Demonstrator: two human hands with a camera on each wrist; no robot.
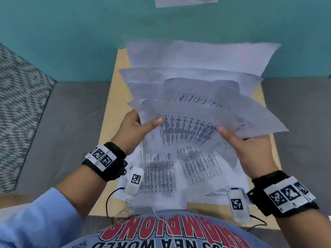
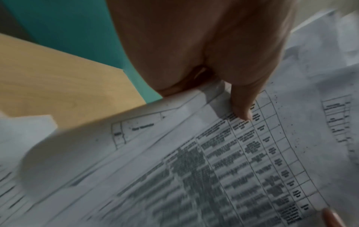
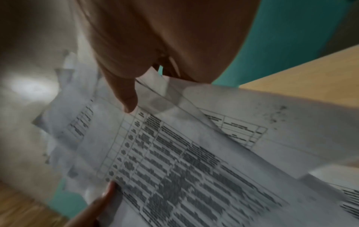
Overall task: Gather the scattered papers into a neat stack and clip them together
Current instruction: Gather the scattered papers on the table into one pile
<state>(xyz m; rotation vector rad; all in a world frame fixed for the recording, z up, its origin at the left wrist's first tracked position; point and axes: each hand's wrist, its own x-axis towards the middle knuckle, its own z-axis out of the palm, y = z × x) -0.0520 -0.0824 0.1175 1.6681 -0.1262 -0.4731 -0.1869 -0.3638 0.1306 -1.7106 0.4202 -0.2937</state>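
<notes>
A fanned bundle of printed papers [image 1: 188, 126] is lifted above a small wooden table [image 1: 111, 104]. My left hand [image 1: 136, 129] pinches its left edge, thumb on top of the printed sheet [image 2: 242, 153]. My right hand [image 1: 250, 149] pinches the right edge, thumb [image 3: 126, 98] lying on the top sheet [image 3: 174, 169]. More sheets [image 1: 197, 58] lie spread over the far part of the table, and one printed sheet [image 1: 179, 176] lies flat on the near part under the bundle. No clip is visible.
The table stands between grey cushions [image 1: 71, 122] against a teal wall [image 1: 71, 33]. A patterned cushion [image 1: 18, 104] is at the far left. A sheet [image 1: 184, 1] hangs on the wall above. Sensor pods with cables [image 1: 134, 179] dangle under my wrists.
</notes>
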